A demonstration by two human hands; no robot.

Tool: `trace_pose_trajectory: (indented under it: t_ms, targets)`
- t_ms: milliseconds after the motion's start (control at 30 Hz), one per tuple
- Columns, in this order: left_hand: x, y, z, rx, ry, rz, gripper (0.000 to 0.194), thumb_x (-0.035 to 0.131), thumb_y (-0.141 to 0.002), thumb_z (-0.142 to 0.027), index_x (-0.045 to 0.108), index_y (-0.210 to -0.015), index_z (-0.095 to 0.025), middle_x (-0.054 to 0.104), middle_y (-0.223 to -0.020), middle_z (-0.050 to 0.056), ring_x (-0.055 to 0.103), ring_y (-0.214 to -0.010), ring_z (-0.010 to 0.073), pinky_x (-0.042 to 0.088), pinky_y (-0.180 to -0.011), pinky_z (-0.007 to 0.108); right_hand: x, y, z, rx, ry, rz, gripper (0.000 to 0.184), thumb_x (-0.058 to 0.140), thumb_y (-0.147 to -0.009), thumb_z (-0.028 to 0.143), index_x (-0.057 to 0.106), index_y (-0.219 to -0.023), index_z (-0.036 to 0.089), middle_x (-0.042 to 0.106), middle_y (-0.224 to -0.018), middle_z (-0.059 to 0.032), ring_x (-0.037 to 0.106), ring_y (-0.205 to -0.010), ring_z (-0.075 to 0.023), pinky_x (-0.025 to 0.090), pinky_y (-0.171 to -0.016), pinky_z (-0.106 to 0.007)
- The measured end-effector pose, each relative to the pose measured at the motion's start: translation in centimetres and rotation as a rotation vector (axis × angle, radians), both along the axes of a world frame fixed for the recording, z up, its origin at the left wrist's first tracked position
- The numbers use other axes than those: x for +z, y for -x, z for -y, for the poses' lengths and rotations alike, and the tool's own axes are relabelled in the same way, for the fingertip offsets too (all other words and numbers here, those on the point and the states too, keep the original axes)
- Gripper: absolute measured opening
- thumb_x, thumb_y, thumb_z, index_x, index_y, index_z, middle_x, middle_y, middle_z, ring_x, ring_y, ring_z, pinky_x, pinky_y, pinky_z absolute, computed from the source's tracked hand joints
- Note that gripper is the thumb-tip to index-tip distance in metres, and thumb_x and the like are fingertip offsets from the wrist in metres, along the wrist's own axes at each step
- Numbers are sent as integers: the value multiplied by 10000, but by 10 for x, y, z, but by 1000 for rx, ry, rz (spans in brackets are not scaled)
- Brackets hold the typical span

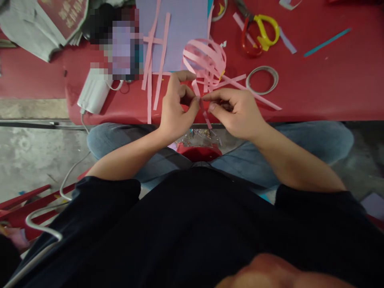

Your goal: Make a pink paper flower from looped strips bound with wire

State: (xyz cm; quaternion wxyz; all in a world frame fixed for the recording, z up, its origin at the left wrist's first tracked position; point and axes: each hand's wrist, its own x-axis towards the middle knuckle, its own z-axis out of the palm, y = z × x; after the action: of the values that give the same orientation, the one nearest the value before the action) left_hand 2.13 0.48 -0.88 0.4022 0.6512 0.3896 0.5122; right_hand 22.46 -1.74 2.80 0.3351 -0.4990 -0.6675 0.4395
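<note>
A narrow pink strip [205, 116] is at the front edge of the red table [324, 88], pinched between thumb and finger of the left hand [177, 106]. The right hand [241, 110] has thumb and forefinger slightly parted just beside it; I cannot tell whether they touch. Beyond lies a pink paper ball [214, 60], then scissors [251, 18].

Before me the red table [324, 96] bears purple paper [180, 24], loose pink strips [149, 100], yellow-and-red scissors [260, 28], a pale tape roll [276, 79], a blue strip [327, 42] and a white device [95, 90]
</note>
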Motion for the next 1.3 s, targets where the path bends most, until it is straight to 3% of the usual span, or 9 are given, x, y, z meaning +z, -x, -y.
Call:
trace_pose_trajectory:
  t_ms: [233, 433, 567, 733, 867, 1033, 1167, 1300]
  targets:
    - [-10, 4, -2, -18, 55, 37, 360, 719, -1031, -231, 524, -1321, -319, 568, -761, -38, 672, -812, 155, 565, -814, 346, -5, 0, 7, 33, -136, 138, 356, 623, -1066, 433, 741, -1366, 281, 774, -1104, -65, 686, -821, -210, 594, -774, -400]
    - [-3, 4, 4, 24, 35, -30, 340, 694, -1046, -263, 538, -1343, -321, 637, -854, -17, 712, -860, 159, 596, -841, 347, 0, 3, 14, 65, -284, 368, 426, 519, -1076, 332, 684, -1458, 243, 760, -1289, -97, 734, -1053, -261, 601, -917, -421]
    - [1, 2, 6, 62, 27, -71, 344, 723, -1013, -285, 563, -1312, -343, 632, -856, -25, 740, -862, 183, 606, -830, 370, -1, 5, 17, 69, -314, 478, 456, 494, -1081, 348, 644, -1498, 239, 751, -1283, -105, 728, -1090, -283, 595, -889, -398]
    - [-2, 1, 2, 25, -23, -30, 340, 715, -994, -202, 586, -1278, -338, 660, -839, -48, 706, -780, 147, 599, -799, 340, -2, 7, 20, 61, -350, 539, 468, 469, -1100, 382, 633, -1510, 229, 738, -1297, -120, 722, -1063, -285, 576, -854, -390]
    - [-6, 2, -2, 3, 2, -9, 320, 767, -1031, -377, 605, -1301, -318, 652, -818, -51, 703, -774, 118, 610, -824, 303, -3, 9, 23, 66, -356, 612, 508, 456, -1096, 346, 605, -1561, 207, 738, -1281, -142, 710, -969, -279, 564, -841, -423]
    - [-8, 1, -3, -14, -35, 52, 361, 737, -1052, -510, 644, -1356, -339, 665, -817, -44, 683, -736, 100, 585, -749, 270, -6, 11, 25, 65, -333, 624, 526, 447, -1107, 362, 573, -1611, 275, 749, -1183, -127, 692, -975, -289, 564, -901, -464]
    - [-8, 0, -2, 12, 54, 25, 394, 697, -1054, -580, 662, -1347, -319, 646, -747, -45, 731, -753, 132, 645, -803, 317, -10, 13, 23, 17, -263, 606, 512, 438, -1111, 385, 602, -1586, 292, 732, -1198, -142, 698, -1015, -308, 557, -967, -508]
    - [-11, -2, -8, 53, 164, 69, 289, 763, -1013, -512, 706, -1150, -265, 698, -770, -35, 764, -780, 144, 700, -839, 343, -11, 13, 21, 10, -316, 560, 524, 463, -1110, 440, 589, -1592, 274, 728, -1193, -149, 692, -1097, -332, 570, -994, -520]
